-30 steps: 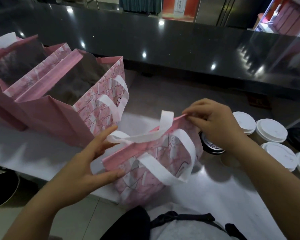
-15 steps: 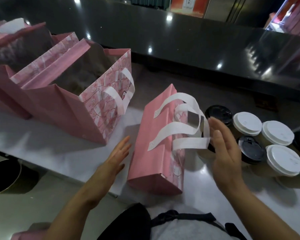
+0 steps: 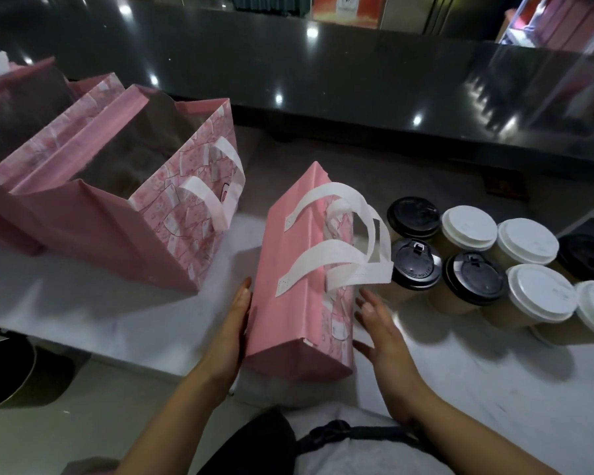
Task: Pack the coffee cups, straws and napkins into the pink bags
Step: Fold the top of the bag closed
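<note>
Risk: narrow pink bag [image 3: 299, 286] tips right into coffee cups [image 3: 474, 265] if my push is uneven; white handles [image 3: 343, 241] flop over its mouth, could snag cup going in. My left hand [image 3: 232, 323] flat against bag's left side, fingers straight. My right hand [image 3: 378, 323] just beside right side, fingers spread, holding nothing. Bag stands mid-bench [image 3: 100, 313], between open pink bags [image 3: 134, 186] and cups; plain pink gusset, patterned face.

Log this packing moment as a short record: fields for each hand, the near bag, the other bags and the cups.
left hand: open, flat against the near bag's left side
right hand: open, fingers spread beside the bag's right side
near pink bag: closed, white handles flopped toward the cups
open pink bags: standing to the left, mouths open
coffee cups: clustered right of the near bag, black and white lids, none packed here
surface: white counter
</note>
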`<state>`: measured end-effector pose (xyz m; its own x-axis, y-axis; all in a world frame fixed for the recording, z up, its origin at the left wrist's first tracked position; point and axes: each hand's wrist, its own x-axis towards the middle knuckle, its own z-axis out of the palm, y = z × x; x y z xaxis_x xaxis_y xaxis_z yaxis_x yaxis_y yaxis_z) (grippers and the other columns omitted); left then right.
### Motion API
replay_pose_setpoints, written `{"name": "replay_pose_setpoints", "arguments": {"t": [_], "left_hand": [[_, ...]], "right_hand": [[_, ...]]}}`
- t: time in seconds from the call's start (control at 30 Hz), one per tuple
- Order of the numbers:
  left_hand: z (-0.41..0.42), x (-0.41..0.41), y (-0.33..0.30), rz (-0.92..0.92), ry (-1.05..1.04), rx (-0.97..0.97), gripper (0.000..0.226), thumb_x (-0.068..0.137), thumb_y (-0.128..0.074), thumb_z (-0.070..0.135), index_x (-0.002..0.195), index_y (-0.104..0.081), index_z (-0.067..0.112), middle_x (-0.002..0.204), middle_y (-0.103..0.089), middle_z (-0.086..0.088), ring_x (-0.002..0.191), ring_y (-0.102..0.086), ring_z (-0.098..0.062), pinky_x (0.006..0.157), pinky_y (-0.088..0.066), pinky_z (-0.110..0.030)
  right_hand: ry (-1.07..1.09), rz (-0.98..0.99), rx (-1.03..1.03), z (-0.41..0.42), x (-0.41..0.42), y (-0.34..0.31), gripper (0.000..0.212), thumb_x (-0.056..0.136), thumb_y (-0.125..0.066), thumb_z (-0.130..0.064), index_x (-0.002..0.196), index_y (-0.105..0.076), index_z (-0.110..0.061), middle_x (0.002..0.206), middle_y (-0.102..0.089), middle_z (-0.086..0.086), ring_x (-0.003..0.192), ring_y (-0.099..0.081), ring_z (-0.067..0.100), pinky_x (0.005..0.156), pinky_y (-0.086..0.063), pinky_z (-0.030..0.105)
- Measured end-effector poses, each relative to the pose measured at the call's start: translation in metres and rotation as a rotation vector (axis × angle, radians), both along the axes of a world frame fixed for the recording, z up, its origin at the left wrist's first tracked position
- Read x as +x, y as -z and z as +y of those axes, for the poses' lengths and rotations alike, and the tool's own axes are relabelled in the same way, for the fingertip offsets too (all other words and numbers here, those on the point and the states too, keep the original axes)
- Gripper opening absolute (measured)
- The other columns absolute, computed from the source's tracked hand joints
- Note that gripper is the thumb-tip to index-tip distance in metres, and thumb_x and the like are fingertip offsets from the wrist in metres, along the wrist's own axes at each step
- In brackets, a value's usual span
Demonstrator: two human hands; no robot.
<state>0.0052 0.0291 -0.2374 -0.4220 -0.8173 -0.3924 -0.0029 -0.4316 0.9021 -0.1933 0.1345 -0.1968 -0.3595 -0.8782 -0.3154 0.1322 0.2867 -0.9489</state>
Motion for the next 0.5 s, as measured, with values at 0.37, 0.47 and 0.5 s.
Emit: {"name": "replay_pose_setpoints", "arguments": {"t": [0.37,0.47,0.5], "left_hand": [[0.019,-0.021,-0.027,-0.009,-0.054,-0.182,0.058,0.092,-0.042,0.066,0.145,-0.036,0.042,0.140,-0.049,0.025,0.116,-0.053,0.016,0.100,-0.045,-0.015],[0.022,-0.024,-0.035,0.034,-0.062,-0.215,0.062,0.087,-0.043,0.065,0.145,-0.037,0.044,0.139,-0.053,0.024,0.123,-0.053,0.007,0.096,-0.047,-0.016],[0.022,-0.023,-0.037,0.045,-0.072,-0.229,0.064,0.086,-0.044,0.067,0.145,-0.037,0.044,0.140,-0.053,0.023,0.125,-0.053,0.004,0.097,-0.047,-0.019]], "right_hand": [[-0.062,-0.249,0.092,-0.020,0.005,-0.010,0.052,0.088,-0.037,-0.066,0.130,-0.053,-0.040,0.106,-0.074,-0.014,0.095,-0.071,0.003,0.071,-0.053,0.019],[-0.073,-0.250,0.071,-0.020,0.002,-0.016,0.045,0.090,-0.036,-0.060,0.125,-0.053,-0.039,0.094,-0.075,-0.020,0.085,-0.070,-0.003,0.061,-0.053,0.012],[-0.079,-0.250,0.051,-0.022,0.004,-0.023,0.041,0.093,-0.035,-0.056,0.125,-0.053,-0.039,0.093,-0.075,-0.020,0.085,-0.070,-0.004,0.061,-0.053,0.012]]}}
